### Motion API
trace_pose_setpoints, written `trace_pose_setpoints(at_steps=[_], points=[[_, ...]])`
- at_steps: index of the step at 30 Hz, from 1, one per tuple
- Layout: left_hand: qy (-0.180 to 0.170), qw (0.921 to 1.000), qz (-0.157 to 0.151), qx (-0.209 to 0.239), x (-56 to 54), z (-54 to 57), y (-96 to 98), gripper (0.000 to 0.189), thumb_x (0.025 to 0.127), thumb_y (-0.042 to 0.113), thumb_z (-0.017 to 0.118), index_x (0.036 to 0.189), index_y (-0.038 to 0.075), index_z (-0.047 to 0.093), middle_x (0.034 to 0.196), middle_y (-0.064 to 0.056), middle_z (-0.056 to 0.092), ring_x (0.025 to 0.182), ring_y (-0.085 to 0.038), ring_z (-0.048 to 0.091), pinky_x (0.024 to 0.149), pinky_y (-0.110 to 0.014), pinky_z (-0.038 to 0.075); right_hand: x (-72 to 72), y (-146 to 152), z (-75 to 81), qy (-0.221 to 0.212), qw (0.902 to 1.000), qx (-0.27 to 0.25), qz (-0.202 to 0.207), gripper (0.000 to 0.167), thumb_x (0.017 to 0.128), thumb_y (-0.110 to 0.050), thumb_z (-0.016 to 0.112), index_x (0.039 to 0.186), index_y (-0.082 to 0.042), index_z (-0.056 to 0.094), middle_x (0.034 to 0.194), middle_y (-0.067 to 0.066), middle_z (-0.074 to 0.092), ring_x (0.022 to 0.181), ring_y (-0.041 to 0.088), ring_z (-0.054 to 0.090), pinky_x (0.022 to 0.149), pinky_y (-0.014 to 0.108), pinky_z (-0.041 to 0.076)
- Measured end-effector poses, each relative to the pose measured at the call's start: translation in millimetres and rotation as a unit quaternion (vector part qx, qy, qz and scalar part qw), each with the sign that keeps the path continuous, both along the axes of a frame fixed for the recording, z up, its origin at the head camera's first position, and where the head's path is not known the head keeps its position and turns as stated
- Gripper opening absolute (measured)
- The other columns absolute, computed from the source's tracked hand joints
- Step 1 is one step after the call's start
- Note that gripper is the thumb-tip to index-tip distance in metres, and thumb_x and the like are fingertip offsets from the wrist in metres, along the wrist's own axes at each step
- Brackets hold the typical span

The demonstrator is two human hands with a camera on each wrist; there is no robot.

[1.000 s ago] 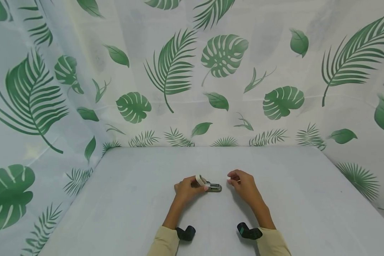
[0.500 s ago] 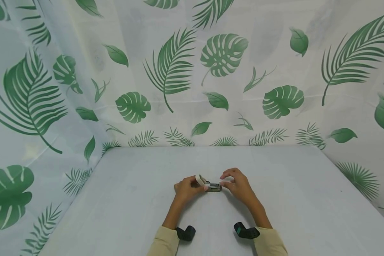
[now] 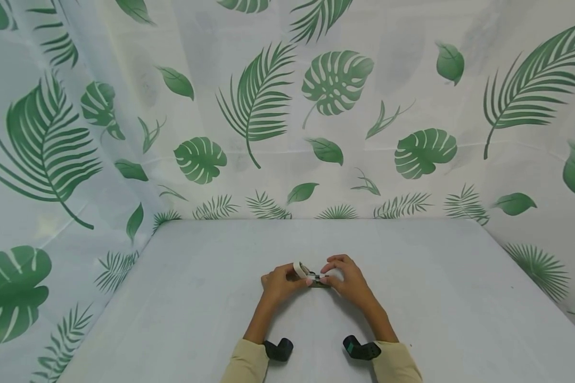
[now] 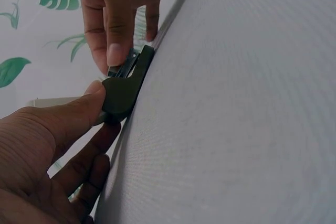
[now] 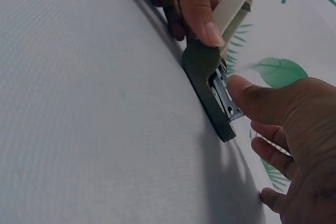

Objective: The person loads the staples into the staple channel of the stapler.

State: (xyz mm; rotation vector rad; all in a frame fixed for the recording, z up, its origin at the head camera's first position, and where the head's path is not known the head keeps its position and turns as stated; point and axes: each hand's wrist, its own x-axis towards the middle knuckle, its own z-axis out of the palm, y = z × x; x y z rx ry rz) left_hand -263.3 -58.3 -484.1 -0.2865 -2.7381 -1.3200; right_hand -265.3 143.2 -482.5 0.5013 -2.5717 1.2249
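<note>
An opened stapler point(image 5: 201, 62) lies on the white table, its cream top arm point(image 3: 299, 269) swung back and its dark green base down. Curled round its hinge end, my left hand point(image 3: 281, 283) grips it, with the thumb on the green side. My right hand point(image 3: 352, 281) is at the metal staple magazine point(image 5: 224, 97), thumb on one side and fingers on the other, pinching it. Whether a strip of staples lies under the right fingertips is hidden. In the left wrist view the right thumb point(image 4: 115, 55) presses at the magazine's end.
A white cloth covers the table point(image 3: 196, 298). Behind it hangs a white curtain point(image 3: 268, 175) printed with green leaves, which also runs along both sides. A dark wrist camera point(image 3: 279, 349) sits on the left wrist, another wrist camera point(image 3: 361, 348) on the right.
My right hand has moved left to the stapler's magazine. A second ago it pinched a small pale piece to the right, which I no longer see. The left hand has kept its grip.
</note>
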Motion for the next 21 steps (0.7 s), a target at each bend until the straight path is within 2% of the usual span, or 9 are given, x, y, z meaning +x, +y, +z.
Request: trace_pose_setpoints(at_steps=[21], points=[[-0.001, 1.0, 0.002, -0.004, -1.2, 1.0, 0.2, 0.025, 0.078, 0.039, 0.08, 0.091, 0.018, 0.073, 0.088, 0.0, 0.075, 0.084, -0.019, 0.064, 0.074, -0.04, 0.024, -1.7, -6.4, 1.3, -0.01, 0.9992, 0.038, -0.01, 0.013, 0.077, -0.01, 0.082, 0.085, -0.012, 0.071, 0.115, 0.013, 0.063, 0.113, 0.034, 0.059, 0.096, 0.053, 0.045]])
